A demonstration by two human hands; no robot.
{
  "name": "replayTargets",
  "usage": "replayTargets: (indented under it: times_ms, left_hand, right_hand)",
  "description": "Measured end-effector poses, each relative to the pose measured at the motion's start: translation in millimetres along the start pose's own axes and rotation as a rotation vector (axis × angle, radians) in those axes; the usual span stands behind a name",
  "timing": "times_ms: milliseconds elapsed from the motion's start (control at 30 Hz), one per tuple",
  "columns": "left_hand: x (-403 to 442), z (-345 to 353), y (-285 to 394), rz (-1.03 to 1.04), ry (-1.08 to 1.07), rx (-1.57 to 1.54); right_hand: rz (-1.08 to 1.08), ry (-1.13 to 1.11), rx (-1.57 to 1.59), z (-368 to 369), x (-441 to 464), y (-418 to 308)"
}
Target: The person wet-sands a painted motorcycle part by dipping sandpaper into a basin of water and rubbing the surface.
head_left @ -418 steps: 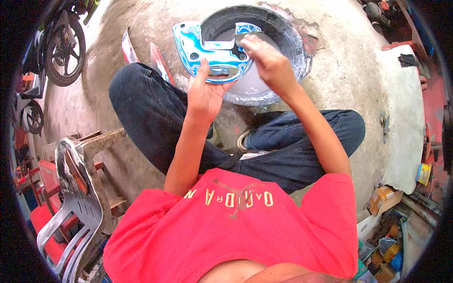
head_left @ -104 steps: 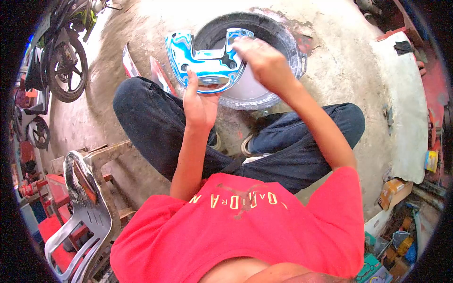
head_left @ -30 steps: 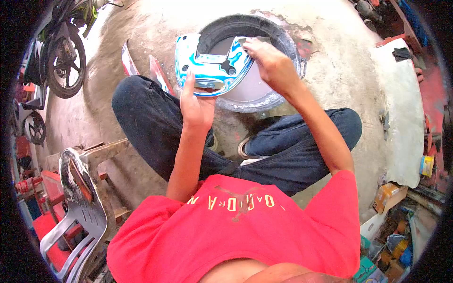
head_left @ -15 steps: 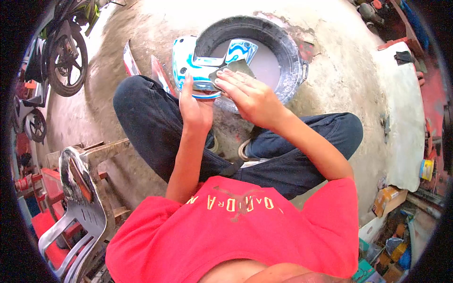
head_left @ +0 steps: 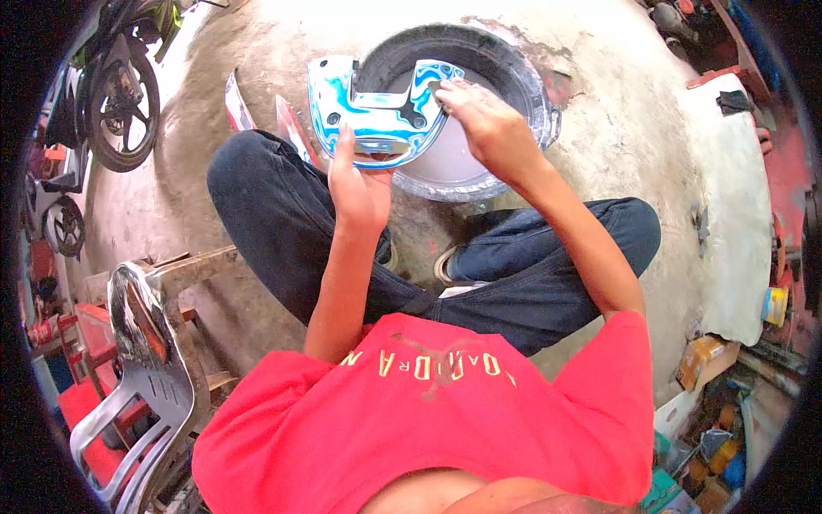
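Observation:
A U-shaped plastic panel (head_left: 368,134) with a glossy blue-and-white swirl pattern and round holes is held up in front of me. My left hand (head_left: 360,190) grips its lower edge, thumb on the face, fingers hidden beneath. My right hand (head_left: 497,130) is at the panel's right arm, fingers pressed over a small dark piece of sandpaper (head_left: 437,92), mostly covered. Under and behind the panel stands a black tub (head_left: 533,98) with cloudy greyish water (head_left: 471,167) in it.
Two red-and-white curved panels (head_left: 238,103) lie on the concrete floor at left. A motorcycle wheel (head_left: 122,107) stands farther left. Nearer on that side is a grey plastic chair (head_left: 158,377). A cardboard box (head_left: 706,361) and clutter line the right edge.
My right hand has slid right and up, from the panel's lower middle to its right arm, taking the sandpaper along. The panel now faces the camera more flatly, its curved lower edge showing.

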State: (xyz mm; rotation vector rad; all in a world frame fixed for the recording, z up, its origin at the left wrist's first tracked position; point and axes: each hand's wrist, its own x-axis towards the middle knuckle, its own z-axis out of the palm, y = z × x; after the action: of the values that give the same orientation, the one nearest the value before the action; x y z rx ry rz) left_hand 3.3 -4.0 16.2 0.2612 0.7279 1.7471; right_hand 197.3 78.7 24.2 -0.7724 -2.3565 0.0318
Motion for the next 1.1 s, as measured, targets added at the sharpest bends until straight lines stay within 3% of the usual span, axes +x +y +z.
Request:
replayTargets:
  times_ms: [133, 300, 500, 633, 767, 967, 1100]
  left_hand:
    - [10, -9, 1, -0.032, -0.045, -0.083]
    - [-3, 12, 3, 0.015, 0.034, 0.032]
    - [6, -7, 0, -0.036, -0.002, -0.011]
    - [0, 8, 2, 0.011, 0.014, 0.017]
    - [6, -2, 0, 0.026, -0.013, 0.015]
    - [-1, 6, 2, 0.036, 0.01, 0.058]
    - [8, -7, -1, 0.033, -0.004, 0.021]
  right_hand:
    - [-0.157, -0.039, 0.053, -5, -2, -46]
    - [0.003, -0.017, -0.121, -4, 6, 6]
    - [-0.187, -0.036, 0.001, -6, -1, -43]
    - [-0.052, -0.039, -0.139, -7, 7, 7]
    - [-0.19, -0.077, -0.044, -10, 0, -49]
    - [-0.031, -0.066, -0.126, -2, 0, 4]
    - [-0.193, -0.063, -0.018, -8, 0, -53]
